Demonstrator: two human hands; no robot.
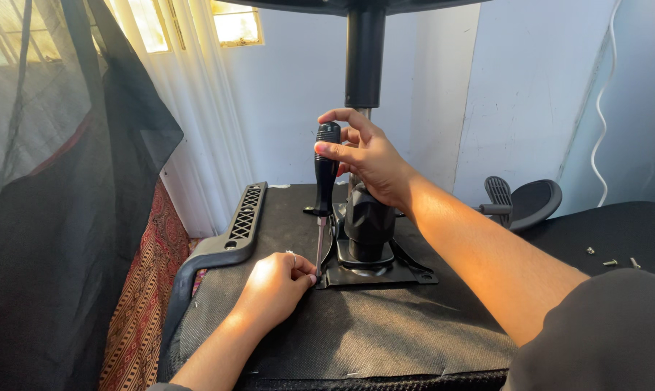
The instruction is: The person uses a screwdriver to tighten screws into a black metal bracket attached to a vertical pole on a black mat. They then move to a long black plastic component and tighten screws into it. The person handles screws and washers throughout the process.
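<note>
My right hand [364, 156] grips the black handle of a screwdriver [325, 181] that stands upright, its metal shaft pointing down at the front left corner of a black metal mounting plate [407, 275]. My left hand [277, 286] rests on the grey fabric underside of an upturned office chair seat [371, 333], with its fingertips pinched at the screwdriver's tip. A black gas-lift column [365, 58] rises from the mechanism on the plate, right behind the screwdriver.
A black armrest [233, 235] sticks out at the seat's left edge, another armrest [519, 203] at the right. A few loose screws [610, 261] lie on a black surface at the right. A dark mesh panel [60, 181] and a white curtain [197, 108] stand left.
</note>
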